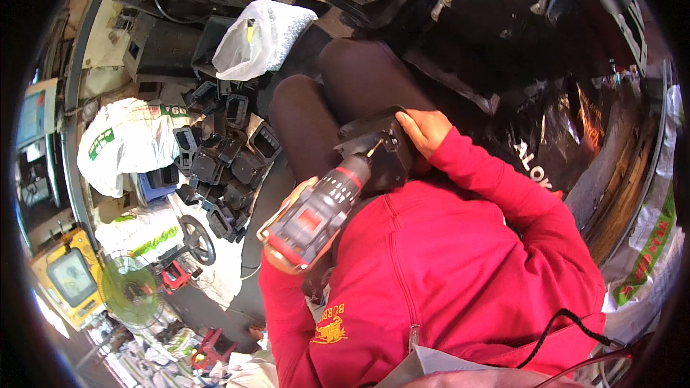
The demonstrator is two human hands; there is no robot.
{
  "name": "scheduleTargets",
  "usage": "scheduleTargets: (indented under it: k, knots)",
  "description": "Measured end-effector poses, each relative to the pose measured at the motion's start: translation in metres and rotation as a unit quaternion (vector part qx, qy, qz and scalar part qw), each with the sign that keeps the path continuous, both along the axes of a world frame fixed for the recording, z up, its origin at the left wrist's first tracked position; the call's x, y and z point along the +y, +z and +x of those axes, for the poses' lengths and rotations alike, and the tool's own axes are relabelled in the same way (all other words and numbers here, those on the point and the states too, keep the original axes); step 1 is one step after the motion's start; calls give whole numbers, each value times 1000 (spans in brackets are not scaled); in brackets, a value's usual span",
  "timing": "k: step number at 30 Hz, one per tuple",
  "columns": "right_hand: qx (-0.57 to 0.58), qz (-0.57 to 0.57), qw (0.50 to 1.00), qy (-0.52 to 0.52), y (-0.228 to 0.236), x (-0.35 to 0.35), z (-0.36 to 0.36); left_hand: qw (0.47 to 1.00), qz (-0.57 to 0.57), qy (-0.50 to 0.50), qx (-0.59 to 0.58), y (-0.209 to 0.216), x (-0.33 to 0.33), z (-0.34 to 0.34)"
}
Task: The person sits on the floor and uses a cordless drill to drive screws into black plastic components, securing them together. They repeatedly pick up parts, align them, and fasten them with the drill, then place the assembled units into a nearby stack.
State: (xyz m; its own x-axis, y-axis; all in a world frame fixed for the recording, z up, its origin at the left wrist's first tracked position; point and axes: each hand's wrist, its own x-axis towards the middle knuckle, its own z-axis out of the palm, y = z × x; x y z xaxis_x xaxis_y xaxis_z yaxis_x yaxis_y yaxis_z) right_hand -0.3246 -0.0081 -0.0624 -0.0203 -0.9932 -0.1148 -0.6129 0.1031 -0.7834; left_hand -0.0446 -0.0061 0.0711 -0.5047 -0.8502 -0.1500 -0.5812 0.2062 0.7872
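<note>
Jacket (467, 259), lap (374, 86), drill (316, 215) and black box (394, 169)

Soft red cloth with a front zip makes up the jacket, the largest thing in view. Beyond it, two knees in smooth dark trousers form the lap. To the left lie two white sacks (126, 136), creased and printed in green, and a heap of black parts (230, 165), hard and box-like with hollow frames, more than a dozen but too jumbled to count exactly. One thin, crinkled plastic bag (251, 50) stands open-mouthed past the knees. One round green fan (131, 287) stands at the lower left.

The one drill, ribbed around its grey collar, is in the left hand (289, 200), whose fingers wrap around it. Its bit points into the one black box, a stiff, angular piece just above the lap; whether the tip touches, I cannot tell. The right hand (429, 131) pinches that box by its upper edge.

Smallest, one spoked black wheel (196, 239) sits beside the lower sack.
</note>
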Motion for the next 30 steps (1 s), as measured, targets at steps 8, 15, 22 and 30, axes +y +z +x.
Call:
scheduleTargets:
  k: [8,15,22,30]
  knots:
    - [-121,-91,988,-32,19,-31,-19,947,17,268,174,-23,-88,68]
    - [-116,-202,966,-116,-31,-37,9,944,-10,294,148,-104,-238,83]
    - [-202,-114,958,-167,-47,-45,-6,955,98,276,45,-160,-303,69]
    - [-249,-96,949,-169,-57,-49,-8,937,9,326,127,-162,-275,75]
